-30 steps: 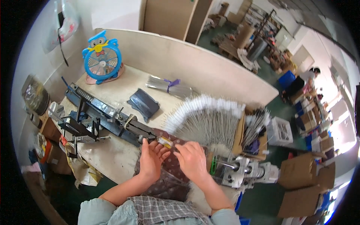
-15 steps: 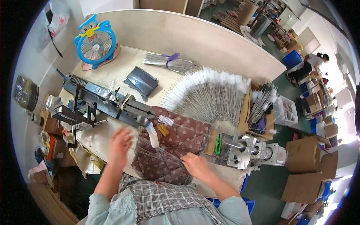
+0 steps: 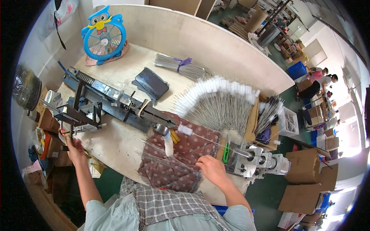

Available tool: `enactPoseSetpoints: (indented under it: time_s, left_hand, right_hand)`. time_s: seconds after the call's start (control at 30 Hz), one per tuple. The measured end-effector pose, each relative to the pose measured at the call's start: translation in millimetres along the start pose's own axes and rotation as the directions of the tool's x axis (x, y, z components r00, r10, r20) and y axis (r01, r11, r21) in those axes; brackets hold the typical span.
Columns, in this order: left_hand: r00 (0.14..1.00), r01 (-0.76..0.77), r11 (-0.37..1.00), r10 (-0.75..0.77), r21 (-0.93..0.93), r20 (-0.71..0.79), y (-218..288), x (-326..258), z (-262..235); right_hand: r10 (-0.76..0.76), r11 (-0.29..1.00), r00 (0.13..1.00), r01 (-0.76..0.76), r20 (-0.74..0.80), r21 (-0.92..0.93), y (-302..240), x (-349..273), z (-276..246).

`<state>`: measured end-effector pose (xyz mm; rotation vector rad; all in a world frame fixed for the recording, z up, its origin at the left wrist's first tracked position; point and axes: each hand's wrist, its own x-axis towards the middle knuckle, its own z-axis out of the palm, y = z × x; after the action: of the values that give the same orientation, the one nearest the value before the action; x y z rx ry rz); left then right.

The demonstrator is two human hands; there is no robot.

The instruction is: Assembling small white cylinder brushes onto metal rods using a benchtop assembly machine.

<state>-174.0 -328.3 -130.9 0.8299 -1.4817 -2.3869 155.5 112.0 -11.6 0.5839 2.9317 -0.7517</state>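
Note:
At the far left, my left hand (image 3: 75,149) closes around a dark crank handle (image 3: 64,148) beneath the black metal frame; its fingers are partly hidden. My right hand (image 3: 212,169) is closed, thumb and fingers together, at the ends of thin metal wires (image 3: 181,158) on a brown dotted quilted cloth (image 3: 165,177). Above them, a white twisted-wire brush (image 3: 185,130) sits at the end of a long machine rail (image 3: 127,104), its stem stretching right toward a metal spindle unit (image 3: 256,159). A white bottle-like piece (image 3: 168,145) hangs below a round metal knob (image 3: 160,129).
Yellow pieces (image 3: 175,137) and a green-handled tool (image 3: 226,152) lie on the cloth. Behind are a fan of finished brushes (image 3: 219,104), a tied wire bundle (image 3: 181,67), a dark pouch (image 3: 152,84) and a blue fan (image 3: 104,40). Cardboard boxes (image 3: 302,169) stand right; people work farther off.
My left hand has swung left and down from beside the cloth to the crank handle. My right hand has shifted slightly right. The whole view has turned a little.

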Motion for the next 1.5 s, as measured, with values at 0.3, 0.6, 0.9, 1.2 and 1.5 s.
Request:
enactPoseSetpoints:
  time_s: [0.3, 0.6, 0.9, 1.2, 1.5]
  left_hand:
    - [0.465, 0.639, 0.699, -0.684, 0.321, 0.562, -55.8, -245.8, 114.9]
    - [0.275, 0.583, 0.596, -0.784, 0.552, 0.556, -0.8, -342.8, 196.5]
    - [0.121, 0.495, 0.56, -0.801, 0.664, 0.586, 24.8, -295.0, 147.4]
    - [-0.267, -0.679, 0.724, -0.092, -0.12, 0.959, -62.9, -371.4, 216.4]
    - [-0.434, -0.877, 0.248, -0.045, -0.411, 0.9, -102.8, -379.0, 254.8]
  right_hand:
    - [-0.06, 0.997, 0.998, 0.059, -0.001, -0.052, 16.5, -7.7, -1.8]
    - [-0.042, 0.996, 0.99, 0.051, -0.135, 0.068, 15.4, -21.3, 13.9]
    - [-0.13, 0.972, 0.939, 0.058, -0.317, -0.226, 12.3, -28.1, -80.5]
    - [0.095, 0.991, 0.802, -0.022, -0.59, 0.129, 13.5, 1.8, -108.7]
    - [0.039, 0.999, 0.853, -0.041, -0.521, 0.006, 47.8, 18.9, -87.2]
